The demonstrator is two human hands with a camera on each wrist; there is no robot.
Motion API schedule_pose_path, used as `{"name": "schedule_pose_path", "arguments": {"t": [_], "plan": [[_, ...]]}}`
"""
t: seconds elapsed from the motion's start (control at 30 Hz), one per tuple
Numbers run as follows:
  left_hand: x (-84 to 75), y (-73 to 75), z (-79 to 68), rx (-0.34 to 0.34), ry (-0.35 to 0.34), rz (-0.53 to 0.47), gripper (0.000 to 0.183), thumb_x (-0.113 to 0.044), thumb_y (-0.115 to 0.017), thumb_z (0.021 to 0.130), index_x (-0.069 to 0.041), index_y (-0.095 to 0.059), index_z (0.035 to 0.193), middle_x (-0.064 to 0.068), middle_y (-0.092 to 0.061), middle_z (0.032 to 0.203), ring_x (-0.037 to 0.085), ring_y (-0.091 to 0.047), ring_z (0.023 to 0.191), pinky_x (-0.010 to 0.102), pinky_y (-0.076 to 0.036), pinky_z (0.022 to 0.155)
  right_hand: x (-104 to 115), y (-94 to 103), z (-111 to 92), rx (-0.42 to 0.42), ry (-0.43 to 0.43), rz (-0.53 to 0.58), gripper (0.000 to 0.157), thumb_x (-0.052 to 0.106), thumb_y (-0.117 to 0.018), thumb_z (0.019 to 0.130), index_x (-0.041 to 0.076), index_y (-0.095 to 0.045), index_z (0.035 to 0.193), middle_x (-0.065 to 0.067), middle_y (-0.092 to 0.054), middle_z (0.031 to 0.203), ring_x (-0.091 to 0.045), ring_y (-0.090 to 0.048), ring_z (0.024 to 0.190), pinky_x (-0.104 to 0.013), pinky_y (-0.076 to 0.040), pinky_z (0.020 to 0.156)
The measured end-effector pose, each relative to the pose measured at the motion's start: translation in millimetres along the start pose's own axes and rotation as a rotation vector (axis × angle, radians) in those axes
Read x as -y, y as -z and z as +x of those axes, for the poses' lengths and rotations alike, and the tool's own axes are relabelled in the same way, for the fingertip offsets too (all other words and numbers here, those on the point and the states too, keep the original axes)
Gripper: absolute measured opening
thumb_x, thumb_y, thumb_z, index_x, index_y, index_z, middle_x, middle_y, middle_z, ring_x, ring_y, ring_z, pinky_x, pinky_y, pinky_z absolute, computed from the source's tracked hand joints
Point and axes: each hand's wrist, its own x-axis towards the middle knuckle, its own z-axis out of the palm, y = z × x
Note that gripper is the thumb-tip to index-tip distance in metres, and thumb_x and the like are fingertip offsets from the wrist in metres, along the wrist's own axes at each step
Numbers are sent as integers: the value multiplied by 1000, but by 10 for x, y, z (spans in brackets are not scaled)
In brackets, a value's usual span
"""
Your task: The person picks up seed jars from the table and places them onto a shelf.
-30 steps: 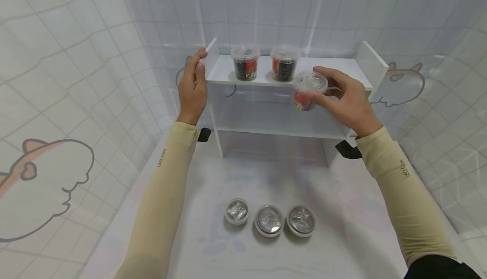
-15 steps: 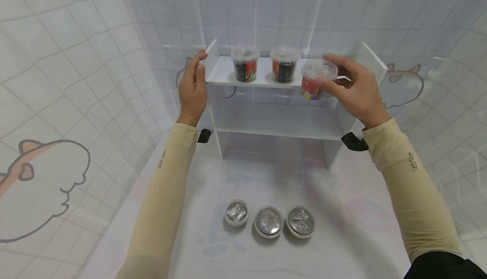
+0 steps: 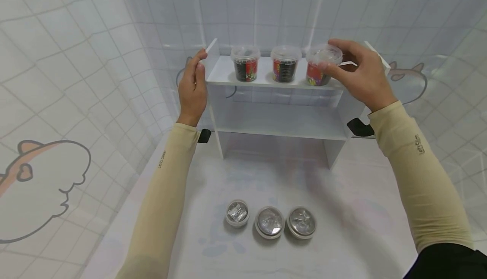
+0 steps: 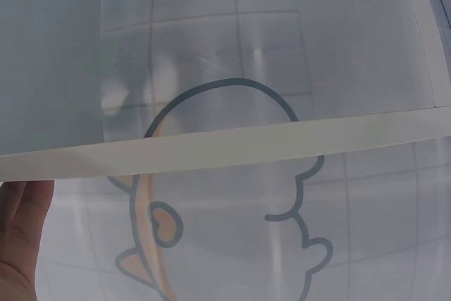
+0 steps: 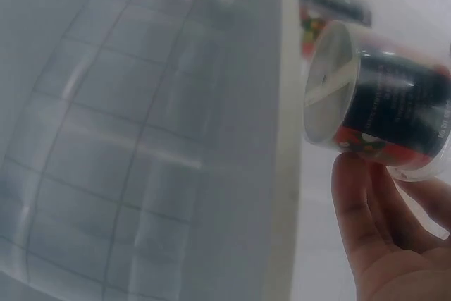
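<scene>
In the head view my right hand [image 3: 369, 74] pinches a lidded clear plastic tub [image 3: 316, 74] with a red and black label, at the right front of a white shelf unit's [image 3: 281, 120] top board. The right wrist view shows that tub [image 5: 402, 103] tilted in the picture, its base beside the board edge [image 5: 287, 139]. Two similar tubs, one at left [image 3: 245, 65] and a middle tub [image 3: 284, 67], stand upright on the top board. My left hand [image 3: 193, 91] rests with extended fingers against the unit's left side panel [image 3: 212, 57].
On the white cloth below the unit stand three round silver-topped containers: a smaller left one [image 3: 237, 213], a middle one [image 3: 269, 222] and a right one [image 3: 302, 222]. Tile-patterned sheeting [image 3: 274, 12] surrounds the unit at the back and sides.
My right hand has carried the tub up, back and to the right, from in front of the top board to its front edge. My left hand has stayed in place.
</scene>
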Motion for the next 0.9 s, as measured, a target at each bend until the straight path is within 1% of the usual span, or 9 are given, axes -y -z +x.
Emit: {"name": "schedule_pose_path", "arguments": {"t": [0.23, 0.37, 0.47, 0.57, 0.63, 0.7, 0.73, 0.8, 0.9], "plan": [[-13, 5, -1, -2, -15, 9, 31, -5, -45, 108, 5, -59, 134, 12, -58, 144, 13, -31, 71, 28, -31, 76, -36, 5, 63, 22, -75, -36, 63, 42, -81, 87, 29, -59, 144, -1, -62, 132, -14, -61, 104, -18, -48, 82], [-13, 25, -3, 2, -27, 19, 31, -4, -45, 108, 6, -59, 134, 14, -58, 144, 11, -31, 71, 28, -31, 75, -60, -18, 112, 25, -92, -61, 66, 45, -80, 86, 28, -57, 146, -1, -61, 135, -14, -59, 107, -20, -47, 85], [-25, 33, -2, 4, -12, 24, 31, -4, -45, 108, 5, -59, 135, 14, -58, 144, 10, -31, 71, 28, -30, 75, -88, -39, 159, 29, -102, -77, 67, 47, -80, 86, 29, -56, 146, -1, -60, 136, -15, -57, 110, -23, -46, 88], [-35, 36, -2, 6, 13, 19, 31, -4, -45, 108, 5, -58, 135, 12, -57, 145, 18, -45, 79, 29, -33, 79, -122, -54, 191, 46, -114, -103, 67, 51, -77, 88, 30, -54, 148, -2, -59, 138, -17, -56, 113, -28, -45, 92], [-35, 35, -1, 9, 14, 13, 32, -4, -45, 108, 5, -58, 135, 13, -57, 145, 23, -48, 85, 29, -33, 81, -138, -60, 197, 53, -121, -128, 68, 54, -74, 89, 31, -53, 148, -3, -58, 140, -19, -55, 117, -33, -44, 95], [-29, 34, 1, 12, 4, 14, 32, -4, -45, 108, 6, -58, 135, 14, -57, 145, 26, -48, 85, 28, -34, 82, -151, -57, 202, 65, -140, -144, 68, 56, -72, 89, 32, -51, 150, -3, -56, 142, -21, -53, 120, -37, -43, 98], [-26, 34, 3, 12, -7, 18, 32, -4, -45, 108, 6, -58, 135, 15, -57, 145, 24, -46, 83, 28, -33, 81, -153, -57, 203, 66, -145, -145, 68, 57, -71, 89, 33, -51, 150, -3, -56, 142, -22, -53, 121, -38, -42, 98], [-20, 36, 5, 8, -27, 27, 31, -4, -44, 109, 6, -58, 135, 16, -58, 143, 17, -37, 74, 28, -32, 77, -158, -56, 211, 71, -154, -145, 68, 58, -71, 89, 34, -51, 150, -3, -56, 143, -22, -53, 123, -39, -42, 98], [-19, 37, 8, -1, -38, 34, 31, -4, -44, 109, 6, -59, 134, 16, -58, 142, 12, -32, 71, 27, -31, 74, -165, -62, 221, 73, -157, -132, 68, 57, -72, 89, 35, -51, 150, -3, -56, 142, -21, -53, 122, -38, -42, 98]]}}
